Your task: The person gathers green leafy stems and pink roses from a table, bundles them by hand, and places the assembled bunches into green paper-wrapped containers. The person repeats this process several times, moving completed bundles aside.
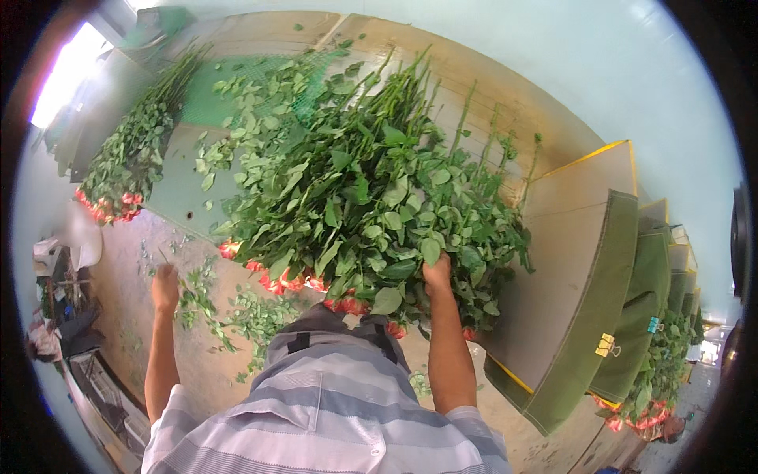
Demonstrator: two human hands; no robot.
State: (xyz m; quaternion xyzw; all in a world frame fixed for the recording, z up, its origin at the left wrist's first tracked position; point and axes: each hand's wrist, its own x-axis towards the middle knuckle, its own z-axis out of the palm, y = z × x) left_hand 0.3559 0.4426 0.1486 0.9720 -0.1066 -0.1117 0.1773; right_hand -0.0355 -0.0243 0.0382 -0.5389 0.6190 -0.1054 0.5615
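Our striped grey-and-white shirt (316, 411) fills the bottom of the head view, both bare forearms rising from it. Our right hand (437, 274) is pushed into the near edge of a big heap of cut roses (371, 197), fingers buried among the leaves; we cannot tell whether it is clenched on a stem or only pressing against the foliage. The heap lies across the table (178, 193), its green stems pointing away from us and its pink-red blooms (296, 280) hanging over the near edge, just above our chest.

Our left hand (164, 286) is raised well apart from the heap, out over the floor (118, 300), clenched on a thin green stem (189, 294) whose leafy sprig trails to the right of the fist. Stripped leaves (253, 316) litter the floor between the two arms.

At the far left of the table lies a second, narrower bundle of roses (126, 162), its blooms also toward the near edge. Loose leaves (237, 126) are scattered on the table between the two lots. To the right of the heap stands a row of slanted cardboard sheets (576, 261) edged in green cloth (600, 316), one held with a yellow binder clip (606, 344); more roses (655, 371) show beyond them.
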